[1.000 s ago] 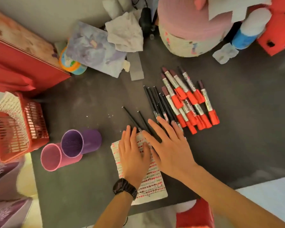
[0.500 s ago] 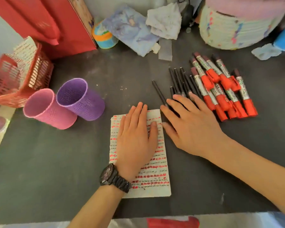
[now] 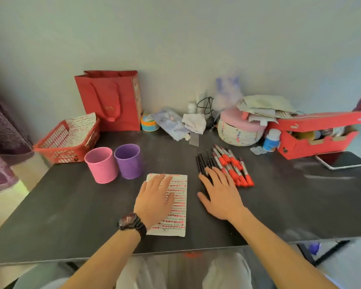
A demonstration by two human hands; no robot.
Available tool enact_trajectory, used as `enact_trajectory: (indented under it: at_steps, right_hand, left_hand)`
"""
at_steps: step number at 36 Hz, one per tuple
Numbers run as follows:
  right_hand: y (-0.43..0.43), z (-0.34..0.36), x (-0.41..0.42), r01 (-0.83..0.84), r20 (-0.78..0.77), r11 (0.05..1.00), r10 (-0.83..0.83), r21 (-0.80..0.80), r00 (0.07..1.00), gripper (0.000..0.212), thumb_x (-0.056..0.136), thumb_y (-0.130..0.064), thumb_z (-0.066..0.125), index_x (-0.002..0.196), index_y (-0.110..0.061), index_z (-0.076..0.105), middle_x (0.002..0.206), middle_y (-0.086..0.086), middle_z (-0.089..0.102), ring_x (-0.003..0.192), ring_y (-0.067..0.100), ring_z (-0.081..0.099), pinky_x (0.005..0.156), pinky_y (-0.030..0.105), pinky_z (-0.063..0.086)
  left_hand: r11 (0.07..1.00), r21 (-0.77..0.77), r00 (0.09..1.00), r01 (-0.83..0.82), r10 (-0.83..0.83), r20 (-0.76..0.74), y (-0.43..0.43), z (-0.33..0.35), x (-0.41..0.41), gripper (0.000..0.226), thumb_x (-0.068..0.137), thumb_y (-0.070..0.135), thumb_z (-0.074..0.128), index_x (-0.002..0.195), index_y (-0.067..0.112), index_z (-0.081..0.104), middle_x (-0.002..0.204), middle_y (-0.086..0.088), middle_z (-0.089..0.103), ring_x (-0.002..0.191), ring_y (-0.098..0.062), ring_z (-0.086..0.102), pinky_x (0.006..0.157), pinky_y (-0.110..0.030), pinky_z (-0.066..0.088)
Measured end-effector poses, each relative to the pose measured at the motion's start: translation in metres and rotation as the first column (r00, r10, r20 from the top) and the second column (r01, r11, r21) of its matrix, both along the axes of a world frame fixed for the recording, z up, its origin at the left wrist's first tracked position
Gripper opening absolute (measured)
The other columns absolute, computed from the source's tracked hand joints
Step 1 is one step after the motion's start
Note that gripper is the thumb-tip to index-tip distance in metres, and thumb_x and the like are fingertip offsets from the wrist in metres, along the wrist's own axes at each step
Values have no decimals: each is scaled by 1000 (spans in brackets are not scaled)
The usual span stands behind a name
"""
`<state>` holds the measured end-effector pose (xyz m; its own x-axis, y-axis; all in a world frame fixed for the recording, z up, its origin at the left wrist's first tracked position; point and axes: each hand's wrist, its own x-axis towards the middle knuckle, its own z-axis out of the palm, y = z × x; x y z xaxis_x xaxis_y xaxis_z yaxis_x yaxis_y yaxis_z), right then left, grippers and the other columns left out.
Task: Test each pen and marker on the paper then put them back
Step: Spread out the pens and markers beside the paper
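Observation:
A white paper (image 3: 178,207) covered in rows of red marks lies on the dark table (image 3: 71,215). My left hand (image 3: 154,198), a watch on its wrist, rests flat on the paper's left half. My right hand (image 3: 220,193) lies flat on the table to the right of the paper, its fingertips touching the near ends of several thin black pens (image 3: 202,163). Just right of those lies a pile of red-capped markers (image 3: 231,166). A pink cup (image 3: 101,164) and a purple cup (image 3: 129,160) stand upright to the left of the paper.
A red mesh basket (image 3: 68,140) holding marked paper sits at the back left, beside a red gift bag (image 3: 111,99). Along the wall stand a woven pink-lidded box (image 3: 240,129), a blue bottle (image 3: 271,140) and a red shoebox (image 3: 319,132). A phone (image 3: 342,160) lies at the right.
The camera has tilted up and pulled back, showing the wall and the whole table. Both hands stay flat, the left on the paper, the right at the black pens.

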<state>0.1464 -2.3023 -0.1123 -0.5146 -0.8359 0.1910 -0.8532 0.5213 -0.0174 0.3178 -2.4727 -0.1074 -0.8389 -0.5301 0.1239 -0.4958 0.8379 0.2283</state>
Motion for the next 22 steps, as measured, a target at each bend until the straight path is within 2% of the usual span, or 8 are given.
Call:
enact_trajectory:
  at_steps: [6, 10, 13, 16, 19, 22]
  right_hand:
    - [9, 1, -1, 9, 10, 1000, -9, 24, 1000, 75, 92, -74, 21, 158, -40, 13, 169, 0, 8, 155, 23, 1, 124, 47, 1]
    - [-6, 1, -10, -35, -21, 999, 36, 34, 999, 81, 87, -81, 16, 158, -42, 6, 169, -2, 0, 155, 20, -8, 122, 45, -8]
    - [-23, 0, -21, -67, -23, 998, 68, 14, 997, 82, 88, -81, 16, 159, -40, 8, 168, -3, 1, 151, 15, -13, 120, 44, -11]
    - [-39, -1, -35, -82, -9, 994, 83, 67, 997, 80, 90, -81, 11, 158, -40, 13, 168, -5, 5, 154, 16, -6, 121, 44, -10]
    - [-50, -3, -44, -43, 30, 996, 40, 83, 999, 71, 94, -73, 14, 154, -38, 33, 166, -5, 22, 154, 19, 15, 123, 42, 6]
    - [-55, -8, -49, 28, -13, 998, -29, -54, 1000, 54, 97, -58, 30, 136, -34, 58, 147, -3, 52, 138, 22, 45, 113, 42, 37]
  left_hand:
    - [995, 99, 988, 16, -30, 148, -12, -19, 21, 61, 100, 65, 21, 157, 48, 5, 169, 11, -1, 156, -15, 1, 124, -48, -5]
    - [992, 126, 992, -22, 6, 123, -13, -24, 13, 61, 98, 69, 18, 156, 52, 5, 169, 13, -3, 156, -13, -3, 122, -45, -11]
    - [990, 135, 994, -31, 16, 109, -16, -23, 1, 63, 97, 70, 18, 156, 52, 5, 169, 14, -3, 156, -13, -4, 123, -46, -12]
    - [989, 141, 995, -36, 23, 94, -19, -23, -9, 64, 97, 71, 18, 156, 51, 6, 169, 14, -3, 155, -12, -3, 123, -46, -11]
    - [988, 144, 996, -48, 36, 85, -22, -23, -14, 64, 97, 71, 18, 156, 51, 7, 169, 14, -3, 156, -12, -3, 124, -46, -11]
    - [988, 145, 997, -56, 46, 68, -25, -26, -18, 65, 96, 72, 17, 156, 52, 5, 168, 15, -4, 155, -11, -4, 123, -44, -13]
